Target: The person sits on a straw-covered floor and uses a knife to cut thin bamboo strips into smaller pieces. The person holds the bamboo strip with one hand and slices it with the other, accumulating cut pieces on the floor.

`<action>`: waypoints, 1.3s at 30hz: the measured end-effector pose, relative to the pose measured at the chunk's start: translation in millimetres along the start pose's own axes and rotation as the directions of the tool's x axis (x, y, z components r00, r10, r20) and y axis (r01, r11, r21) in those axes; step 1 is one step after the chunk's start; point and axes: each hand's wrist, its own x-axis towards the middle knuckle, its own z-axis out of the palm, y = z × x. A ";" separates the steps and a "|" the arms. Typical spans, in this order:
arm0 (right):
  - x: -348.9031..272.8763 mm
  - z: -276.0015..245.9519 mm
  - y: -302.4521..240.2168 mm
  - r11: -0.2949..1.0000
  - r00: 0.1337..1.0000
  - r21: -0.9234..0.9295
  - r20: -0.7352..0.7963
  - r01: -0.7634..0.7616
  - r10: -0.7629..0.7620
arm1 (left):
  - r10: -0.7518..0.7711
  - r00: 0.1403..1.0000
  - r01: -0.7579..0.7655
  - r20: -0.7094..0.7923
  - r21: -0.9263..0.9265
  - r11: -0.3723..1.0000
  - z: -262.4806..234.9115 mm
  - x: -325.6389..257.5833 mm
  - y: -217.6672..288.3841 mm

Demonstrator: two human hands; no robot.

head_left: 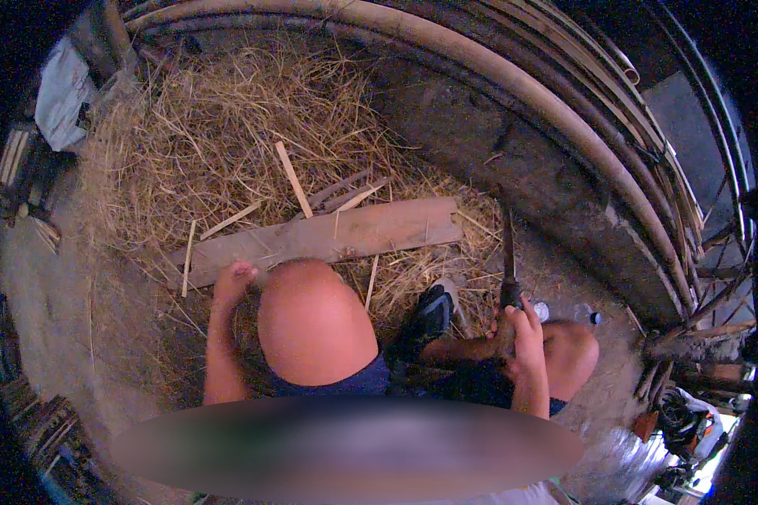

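Note:
In my right hand [522,330] is the handle of a long, dark-bladed knife [508,244], like a machete, its blade pointing up and away from me. The fingers wrap round the handle above my bent right leg. My left hand [237,274] is beside my left knee, close to the left end of a wooden plank [312,238]. Its fingers look curled, and whatever may be in them is too blurred to make out. Thin wood strips [293,178] lie on and around the plank, one slanting up from its far edge.
A heap of dry straw [236,126] spreads beyond the plank. Long poles [480,59] run along the low wall at the far right. Near my right knee are a small round white item [541,310] and a clear bottle with a dark cap [594,318]. A motorbike [691,421] stands at lower right.

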 end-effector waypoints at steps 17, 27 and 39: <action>-24.6 -7.1 -21.3 0.993 0.972 -0.061 0.220 0.102 -0.087 | 0.669 0.703 -0.680 -0.240 0.050 0.732 -13.7 -78.2 317.7; -95.9 -22.4 -12.9 0.958 0.950 -0.098 0.190 0.270 -0.249 | 0.790 0.577 -0.817 -0.207 -0.125 0.563 12.4 -107.6 333.0; -117.7 -1.6 -30.7 0.914 0.910 -0.134 0.225 0.383 -0.348 | 0.893 0.420 -0.888 -0.161 -0.278 0.367 8.9 -141.0 353.6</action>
